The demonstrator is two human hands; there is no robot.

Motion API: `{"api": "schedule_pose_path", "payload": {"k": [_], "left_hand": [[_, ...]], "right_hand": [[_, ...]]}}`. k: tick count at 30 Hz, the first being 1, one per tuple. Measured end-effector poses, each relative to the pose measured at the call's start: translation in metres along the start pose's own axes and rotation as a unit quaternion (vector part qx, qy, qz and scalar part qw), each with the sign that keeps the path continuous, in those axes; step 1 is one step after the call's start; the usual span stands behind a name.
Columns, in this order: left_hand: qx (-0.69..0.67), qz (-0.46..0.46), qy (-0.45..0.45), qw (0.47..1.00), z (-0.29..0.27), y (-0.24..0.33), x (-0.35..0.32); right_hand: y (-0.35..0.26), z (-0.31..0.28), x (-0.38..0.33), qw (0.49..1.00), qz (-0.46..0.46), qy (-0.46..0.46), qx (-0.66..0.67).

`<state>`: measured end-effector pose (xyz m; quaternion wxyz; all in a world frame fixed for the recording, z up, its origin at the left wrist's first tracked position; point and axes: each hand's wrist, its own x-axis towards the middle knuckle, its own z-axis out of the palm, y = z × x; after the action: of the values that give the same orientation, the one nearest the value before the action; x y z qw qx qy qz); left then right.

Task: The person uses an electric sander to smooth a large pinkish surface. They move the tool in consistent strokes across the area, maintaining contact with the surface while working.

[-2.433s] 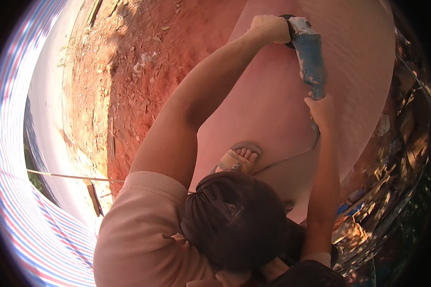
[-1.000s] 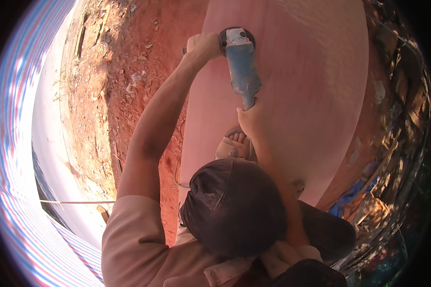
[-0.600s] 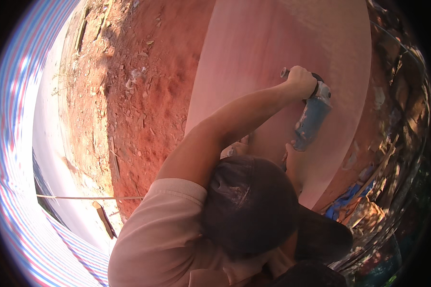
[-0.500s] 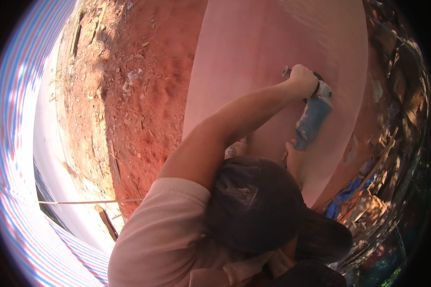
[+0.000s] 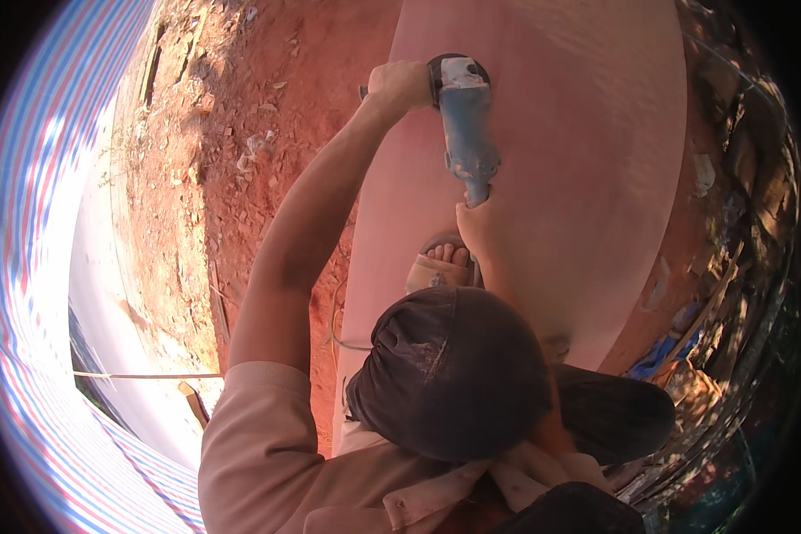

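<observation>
Both hands' grip closes on the blue grinder [image 5: 465, 125] over the pink board [image 5: 587, 160]; sandalled foot [image 5: 442, 265] nearby.

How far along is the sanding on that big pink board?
Done: hard to tell; the board looks evenly pink and dusty all over. In hand: the left hand grips the angle grinder at its head, the right hand holds its tail, pressing it onto the upper middle. Left: no finished patch stands out.

Blue-grey angle grinder [image 5: 465, 125] head-down on broad pinkish wooden panel [image 5: 587, 133], held both ends.
</observation>
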<state>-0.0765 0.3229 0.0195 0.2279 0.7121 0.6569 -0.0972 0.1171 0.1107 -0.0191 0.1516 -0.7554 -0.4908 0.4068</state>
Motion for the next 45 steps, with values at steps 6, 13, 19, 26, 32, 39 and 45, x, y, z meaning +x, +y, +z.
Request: {"api": "schedule_pose_path", "payload": {"k": [6, 13, 19, 26, 32, 39, 45], "left_hand": [[0.016, 0.217, -0.055, 0.974, 0.045, 0.173, -0.003], [0.010, 0.255, -0.075, 0.964, 0.056, 0.198, -0.007], [-0.008, 0.010, -0.078, 0.997, 0.030, 0.039, -0.030], [-0.015, -0.035, -0.075, 0.996, 0.035, 0.008, -0.070], [0.013, 0.138, -0.083, 0.987, 0.063, 0.135, -0.048], [0.016, 0.159, -0.084, 0.984, 0.059, 0.145, -0.036], [-0.017, -0.072, -0.079, 0.994, 0.028, 0.007, -0.079]], "right_hand": [[0.115, -0.066, -0.050, 0.974, 0.165, 0.111, 0.107], [0.125, -0.081, -0.069, 0.965, 0.213, 0.092, 0.118], [0.042, -0.024, -0.050, 1.000, 0.009, 0.021, -0.008], [0.051, 0.006, -0.062, 1.000, 0.010, -0.003, -0.018], [0.106, -0.018, -0.097, 0.992, 0.050, 0.113, 0.001], [0.092, -0.058, -0.091, 0.985, 0.136, 0.107, -0.019], [0.021, -0.015, -0.077, 0.995, 0.065, -0.052, -0.052]]}}
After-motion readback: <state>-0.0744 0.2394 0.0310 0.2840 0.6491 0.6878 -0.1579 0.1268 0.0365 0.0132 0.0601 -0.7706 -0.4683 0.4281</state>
